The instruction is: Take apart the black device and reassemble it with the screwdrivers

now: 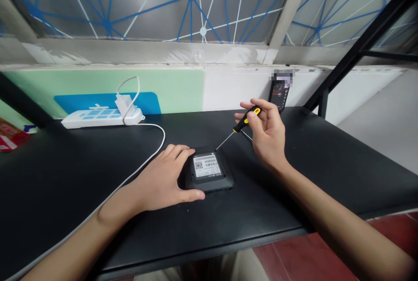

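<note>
A flat black box-like device [228,181] lies on the black desk, its white printed label [206,165] with a QR code facing up. My left hand [166,176] grips the device's left side, fingers at the far edge and thumb along the near edge. In my right hand [269,133] is a screwdriver [243,122] with a black and yellow handle, pinched between thumb and fingers. Its thin shaft slants down to the left, and the tip meets the device's far right corner. Whether a screw sits under the tip is too small to tell.
A white power strip [98,117] with a plugged-in charger [124,104] lies at the back left; its white cable [143,161] runs beside my left forearm. A phone [280,93] leans on the wall. A red packet [11,135] sits far left. Black frame bars [346,59] rise at both sides.
</note>
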